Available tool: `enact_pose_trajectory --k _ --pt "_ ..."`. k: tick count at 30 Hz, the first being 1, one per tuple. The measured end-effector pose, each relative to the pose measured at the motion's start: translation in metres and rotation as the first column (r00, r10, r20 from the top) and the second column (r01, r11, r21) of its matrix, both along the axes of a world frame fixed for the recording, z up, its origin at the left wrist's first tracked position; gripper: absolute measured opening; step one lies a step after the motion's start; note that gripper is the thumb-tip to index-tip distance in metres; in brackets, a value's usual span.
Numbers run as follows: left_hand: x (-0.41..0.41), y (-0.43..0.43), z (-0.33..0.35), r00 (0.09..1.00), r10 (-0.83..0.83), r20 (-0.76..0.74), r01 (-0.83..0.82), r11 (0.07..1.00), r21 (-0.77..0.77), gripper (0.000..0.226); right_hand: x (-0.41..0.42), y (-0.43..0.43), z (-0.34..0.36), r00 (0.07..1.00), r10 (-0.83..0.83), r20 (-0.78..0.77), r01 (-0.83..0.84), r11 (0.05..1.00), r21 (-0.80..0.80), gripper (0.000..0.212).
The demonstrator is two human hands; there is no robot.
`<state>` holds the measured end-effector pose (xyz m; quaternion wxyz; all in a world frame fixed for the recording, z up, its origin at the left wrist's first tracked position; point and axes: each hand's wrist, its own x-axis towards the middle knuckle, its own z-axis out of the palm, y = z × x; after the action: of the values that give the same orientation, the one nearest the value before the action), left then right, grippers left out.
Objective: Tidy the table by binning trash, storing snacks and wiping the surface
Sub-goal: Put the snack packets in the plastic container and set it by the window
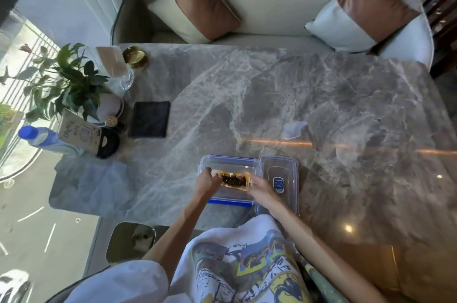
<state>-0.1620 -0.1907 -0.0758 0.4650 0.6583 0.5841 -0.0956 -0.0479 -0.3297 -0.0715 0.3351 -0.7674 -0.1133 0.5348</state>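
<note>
The left hand (207, 182) and right hand (261, 187) are each closed on an end of the snack packet (234, 180), held over the open container (228, 180). It should be lowered flat inside before the lid (279, 179), just beside the container, is fitted.

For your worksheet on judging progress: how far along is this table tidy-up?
Done: the table shows almost no loose trash. In hand: left hand and right hand lower a snack pack into the open container. Left: lid off, cloth still folded.
</note>
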Motion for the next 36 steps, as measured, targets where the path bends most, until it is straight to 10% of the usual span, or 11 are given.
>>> enact_pose_trajectory --k 6,13,17,22,27,36 --pt "0.069 -0.021 0.018 0.904 -0.427 0.004 0.409 0.868 0.282 0.043 0.024 -0.074 -0.016 0.912 -0.401 0.090 0.409 0.904 -0.122 0.016" --pt "0.173 -0.048 -0.014 0.471 -0.832 -0.295 0.881 0.424 0.210 0.055 0.012 -0.141 -0.032 0.880 -0.383 -0.280 0.267 0.888 -0.375 0.018" --pt "0.184 -0.056 -0.033 0.391 -0.868 -0.306 0.919 0.389 0.071 0.067 0.008 -0.142 -0.030 0.615 -0.672 -0.411 0.609 0.737 -0.293 0.043" --pt "0.180 -0.070 -0.036 0.489 -0.836 -0.249 0.872 0.459 0.170 0.055 0.002 -0.149 -0.025 0.554 -0.732 -0.397 0.728 0.657 -0.195 0.046" --pt "0.188 -0.061 -0.007 0.673 -0.735 0.083 0.671 0.654 0.349 0.045 0.054 -0.147 -0.008 0.248 -0.920 -0.304 0.959 0.279 -0.060 0.056" --pt "0.089 0.028 0.024 0.939 -0.343 0.020 0.325 0.906 0.271 0.025 0.081 -0.052 0.007 0.724 -0.662 -0.196 0.690 0.703 0.174 0.053"
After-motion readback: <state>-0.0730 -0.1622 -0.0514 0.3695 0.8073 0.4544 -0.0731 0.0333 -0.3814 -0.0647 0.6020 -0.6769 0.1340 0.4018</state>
